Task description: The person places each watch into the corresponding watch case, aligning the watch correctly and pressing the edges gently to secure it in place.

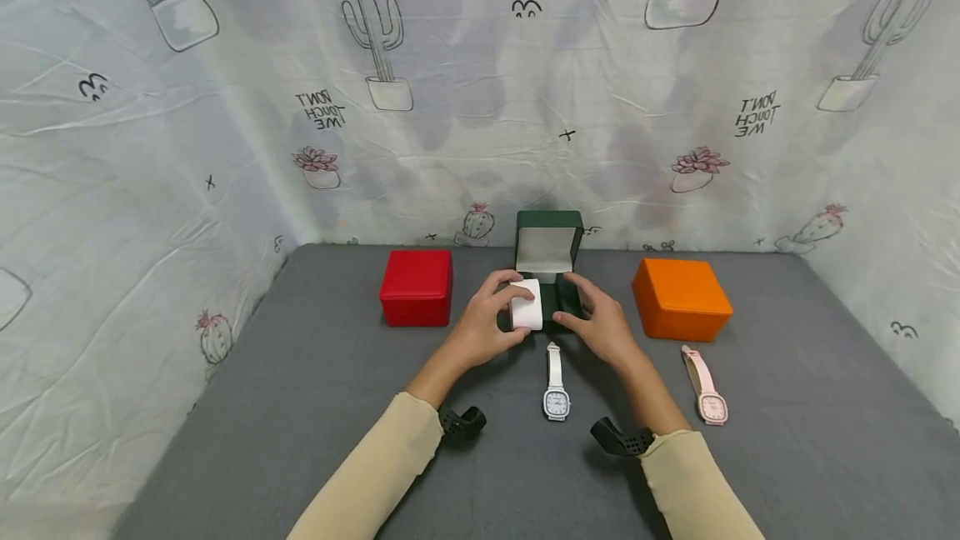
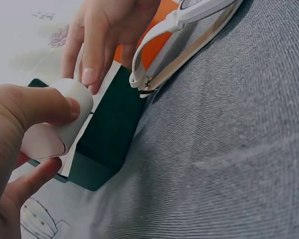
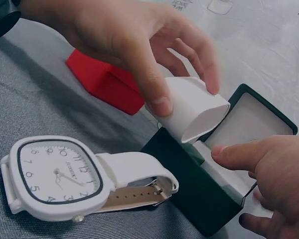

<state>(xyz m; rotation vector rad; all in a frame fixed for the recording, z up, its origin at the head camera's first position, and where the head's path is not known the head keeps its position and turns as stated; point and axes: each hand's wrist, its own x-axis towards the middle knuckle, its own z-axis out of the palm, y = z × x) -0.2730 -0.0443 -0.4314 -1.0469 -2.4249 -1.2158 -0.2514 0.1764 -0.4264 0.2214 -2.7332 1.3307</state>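
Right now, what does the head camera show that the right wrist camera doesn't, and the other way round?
Only the head view shows the closed orange box, the pink-strapped watch lying on the grey table cover, and both beige sleeves.

Only the right wrist view shows the white watch's dial numerals and strap buckle.

Both show the open dark green box, the white oval cushion gripped by the left hand, the right hand holding the box, and the red box.

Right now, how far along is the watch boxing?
Done: green box stands open. In hand: left hand grips the white cushion just above it; right hand steadies the box. Left: white watch and pink watch lie unpacked; red box and orange box are closed.
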